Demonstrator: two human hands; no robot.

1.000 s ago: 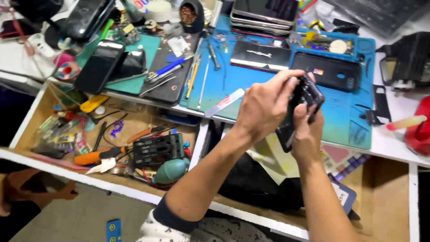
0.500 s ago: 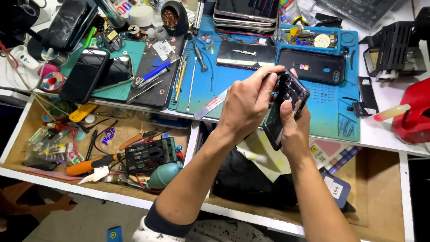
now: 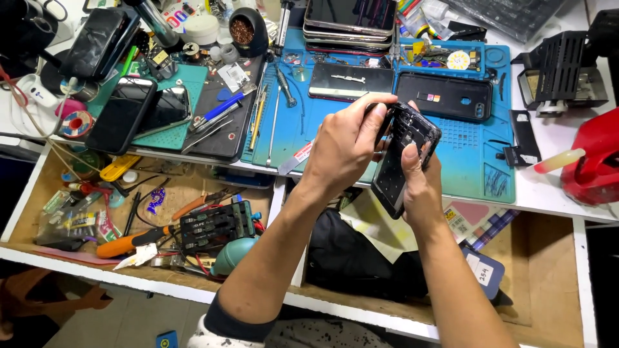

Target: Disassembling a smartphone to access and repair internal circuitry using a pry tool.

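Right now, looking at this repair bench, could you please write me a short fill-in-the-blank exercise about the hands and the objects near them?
1. Both hands, the left hand and the right hand, hold one opened black ____ frame above the bench.
2. The soft work mat under the hands is ____ in colour.
3. The screwdriver with the orange handle lies in the open wooden ____ on the left.
4. The plastic container at the right edge is ____.

Missing words: phone; blue; drawer; red

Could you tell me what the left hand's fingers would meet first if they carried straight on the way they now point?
Most likely the opened phone, whose top edge the left hand already grips; beyond it lies the blue mat.
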